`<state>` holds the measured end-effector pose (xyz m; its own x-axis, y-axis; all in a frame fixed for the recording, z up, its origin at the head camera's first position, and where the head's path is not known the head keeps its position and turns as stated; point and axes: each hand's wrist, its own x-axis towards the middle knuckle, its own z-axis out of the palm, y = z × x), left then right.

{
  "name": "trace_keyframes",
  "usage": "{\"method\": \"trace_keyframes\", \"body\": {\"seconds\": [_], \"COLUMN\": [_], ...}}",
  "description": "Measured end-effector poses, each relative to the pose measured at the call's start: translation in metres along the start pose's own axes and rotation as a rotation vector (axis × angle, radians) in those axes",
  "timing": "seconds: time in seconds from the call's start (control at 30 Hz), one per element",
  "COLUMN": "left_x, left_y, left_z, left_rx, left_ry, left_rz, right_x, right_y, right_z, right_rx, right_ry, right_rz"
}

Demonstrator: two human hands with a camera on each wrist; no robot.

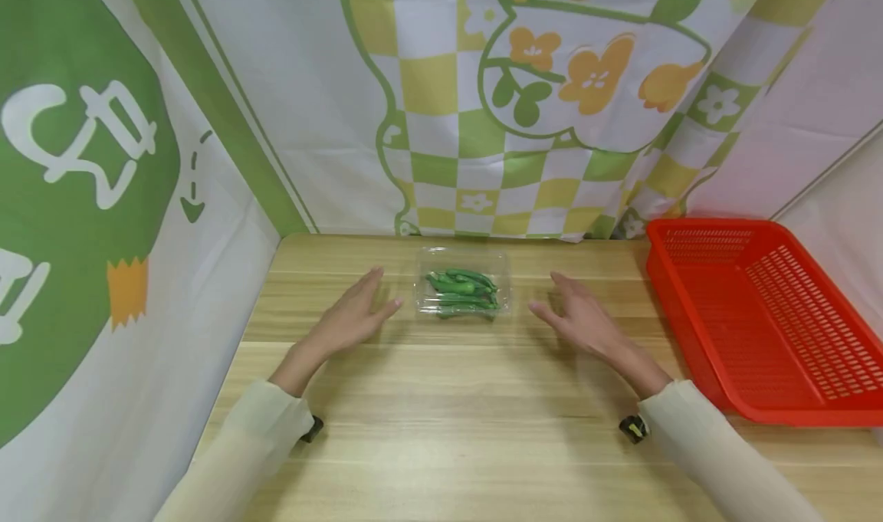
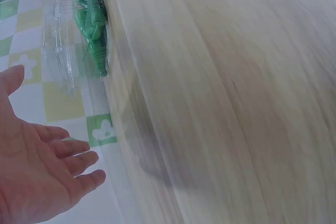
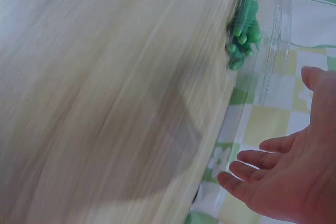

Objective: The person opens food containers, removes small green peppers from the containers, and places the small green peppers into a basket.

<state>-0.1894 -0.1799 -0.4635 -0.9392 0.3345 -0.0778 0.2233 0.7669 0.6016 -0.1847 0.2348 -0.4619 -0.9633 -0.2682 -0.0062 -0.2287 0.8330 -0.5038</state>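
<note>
A clear plastic box point(image 1: 502, 265) stands toward the back of the wooden table, with several green peppers point(image 1: 462, 286) lying inside it. To its left my left hand point(image 1: 349, 315) hovers with fingers extended and thumb apart, not touching the box. On the other side, my right hand point(image 1: 582, 319) mirrors it, also apart from the box. Both wrist views show empty palms, the left hand point(image 2: 39, 169) and the right hand point(image 3: 294, 166) each with spread fingers. Whether the box has a lid on, I cannot tell.
A red plastic basket point(image 1: 704, 338) with slotted walls stands at the right of the wooden table point(image 1: 428, 430). Behind the table hangs a checked, flower-printed cloth point(image 1: 476, 162). A white and green cloth point(image 1: 228, 277) borders the left side.
</note>
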Motion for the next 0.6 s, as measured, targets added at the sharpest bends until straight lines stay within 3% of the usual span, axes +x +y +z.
{"method": "trace_keyframes", "body": {"seconds": [0.3, 0.6], "left_x": [0.011, 0.017], "left_y": [0.008, 0.013], "left_z": [0.006, 0.012], "left_rx": [-0.275, -0.542], "left_ry": [-0.047, -0.073], "left_rz": [-0.067, -0.129], "right_x": [0.016, 0.033], "right_y": [-0.020, -0.034], "right_z": [0.014, 0.030], "right_rx": [0.299, 0.602], "right_ry": [-0.066, -0.047], "right_rz": [0.085, 0.207]}}
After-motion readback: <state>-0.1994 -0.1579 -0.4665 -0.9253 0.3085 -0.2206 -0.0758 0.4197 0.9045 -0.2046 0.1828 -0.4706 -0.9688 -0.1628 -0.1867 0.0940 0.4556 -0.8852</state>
